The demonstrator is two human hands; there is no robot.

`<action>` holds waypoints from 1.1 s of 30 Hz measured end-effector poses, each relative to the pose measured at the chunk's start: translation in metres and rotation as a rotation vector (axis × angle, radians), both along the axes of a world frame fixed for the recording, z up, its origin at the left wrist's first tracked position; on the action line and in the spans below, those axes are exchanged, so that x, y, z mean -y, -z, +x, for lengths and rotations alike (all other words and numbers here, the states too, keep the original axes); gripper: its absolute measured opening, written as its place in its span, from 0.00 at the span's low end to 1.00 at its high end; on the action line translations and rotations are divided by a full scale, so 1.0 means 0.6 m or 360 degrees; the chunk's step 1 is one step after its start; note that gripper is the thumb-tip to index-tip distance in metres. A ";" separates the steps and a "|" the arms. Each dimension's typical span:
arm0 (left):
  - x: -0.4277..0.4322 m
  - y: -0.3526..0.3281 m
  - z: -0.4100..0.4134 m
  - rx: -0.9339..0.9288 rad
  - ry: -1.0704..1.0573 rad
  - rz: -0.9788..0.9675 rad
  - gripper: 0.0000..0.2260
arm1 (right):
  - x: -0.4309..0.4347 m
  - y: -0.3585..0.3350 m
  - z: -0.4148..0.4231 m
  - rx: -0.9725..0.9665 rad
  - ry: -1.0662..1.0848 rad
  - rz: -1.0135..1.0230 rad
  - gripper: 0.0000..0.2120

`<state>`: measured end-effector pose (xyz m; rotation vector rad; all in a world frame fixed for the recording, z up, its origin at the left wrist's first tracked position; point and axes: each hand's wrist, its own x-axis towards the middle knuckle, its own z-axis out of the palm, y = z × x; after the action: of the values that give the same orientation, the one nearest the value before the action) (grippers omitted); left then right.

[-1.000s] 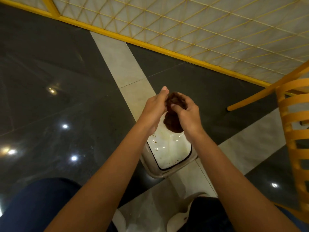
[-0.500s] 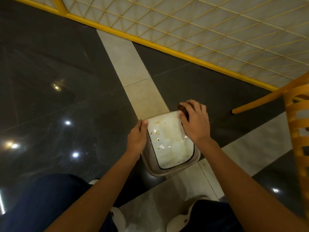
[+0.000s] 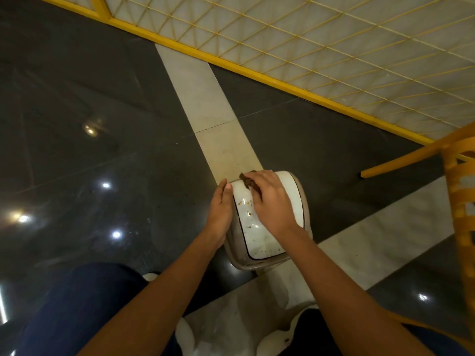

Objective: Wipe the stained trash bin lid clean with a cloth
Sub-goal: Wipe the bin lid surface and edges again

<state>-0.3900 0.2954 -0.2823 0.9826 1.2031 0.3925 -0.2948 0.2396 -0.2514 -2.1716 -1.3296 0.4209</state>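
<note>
Floor (image 3: 90,98): dark polished stone tiles, glossy, joints faintly visible.
Pale strips (image 3: 205,98): cream tile bands crossing the dark floor, one running towards the far panel, another branching off to the right.
Lattice panel (image 3: 334,34): white surface behind a thin yellow diagonal grid, edged by a solid yellow rail (image 3: 257,73) where it meets the floor.
Chair (image 3: 460,201): orange-yellow, slatted (only partly in view), at the right edge.
Light: several bright spots (image 3: 116,234) reflected in the dark tiles on the left.

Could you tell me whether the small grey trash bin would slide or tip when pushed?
It probably slides easily: the small grey trash bin stands on glossy floor tiles. It looks light and could tip under wiping pressure, perhaps why the left hand holds its side while the right hand presses the brown cloth onto its white lid.
</note>
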 end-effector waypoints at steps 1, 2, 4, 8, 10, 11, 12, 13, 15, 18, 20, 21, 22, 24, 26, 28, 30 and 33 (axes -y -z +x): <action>0.000 0.002 0.000 -0.0003 0.0009 0.0022 0.21 | 0.000 -0.002 0.013 0.0026 -0.0002 -0.0016 0.14; 0.001 0.005 0.001 -0.0015 0.0011 0.0050 0.23 | 0.000 -0.005 0.025 0.0043 0.0041 -0.0039 0.14; 0.005 0.010 0.004 -0.0028 -0.0022 0.0065 0.25 | -0.004 -0.013 0.036 0.0039 0.0175 -0.0102 0.14; 0.019 0.000 0.020 -0.0095 -0.0197 0.0225 0.19 | -0.022 -0.023 -0.016 -0.0043 -0.0025 -0.0160 0.13; 0.024 0.001 0.024 -0.0082 -0.0252 0.0297 0.18 | -0.022 -0.023 -0.031 -0.0048 -0.0163 -0.0198 0.14; 0.025 0.001 0.025 -0.0075 -0.0257 0.0315 0.17 | -0.022 -0.023 -0.027 -0.0060 -0.0168 -0.0214 0.14; 0.025 0.003 0.025 -0.0081 -0.0242 0.0330 0.18 | -0.024 -0.023 -0.019 -0.0076 -0.0138 -0.0231 0.14; 0.025 0.005 0.023 -0.0088 -0.0217 0.0346 0.18 | -0.026 -0.023 -0.011 -0.0079 -0.0089 -0.0254 0.15; 0.025 0.008 0.020 -0.0096 -0.0189 0.0352 0.18 | -0.032 -0.024 -0.003 -0.0036 0.0014 -0.0328 0.16; 0.028 0.016 0.019 -0.0057 -0.0228 0.0328 0.17 | -0.036 -0.031 -0.025 0.0006 -0.0045 -0.0359 0.17; 0.028 0.022 0.019 -0.0029 -0.0219 0.0343 0.14 | -0.030 -0.032 -0.035 -0.0021 -0.0171 -0.0357 0.17; 0.027 0.024 0.019 -0.0018 -0.0207 0.0343 0.14 | -0.028 -0.034 -0.031 -0.0020 -0.0225 -0.0362 0.17; 0.028 0.021 0.019 -0.0020 -0.0209 0.0332 0.14 | -0.027 -0.034 -0.024 -0.0008 -0.0249 -0.0371 0.17; 0.025 0.016 0.017 -0.0005 -0.0235 0.0284 0.14 | -0.035 -0.031 -0.009 0.0002 -0.0169 -0.0373 0.16; 0.025 0.016 0.016 -0.0009 -0.0225 0.0281 0.14 | -0.045 -0.029 -0.012 0.0029 -0.0044 -0.0380 0.16; 0.023 0.023 0.016 -0.0012 -0.0197 0.0273 0.12 | -0.047 -0.026 -0.032 0.0022 -0.0014 -0.0362 0.16; 0.023 0.027 0.016 0.0031 -0.0162 0.0208 0.11 | -0.039 -0.025 -0.044 -0.0029 -0.0038 -0.0315 0.17; 0.022 0.019 0.015 -0.0075 -0.0145 0.0343 0.15 | -0.038 -0.027 -0.030 -0.0033 -0.0074 -0.0338 0.17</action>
<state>-0.3813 0.2824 -0.2938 1.1293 1.2698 0.5828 -0.3127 0.2625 -0.2349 -2.3037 -1.3808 0.6264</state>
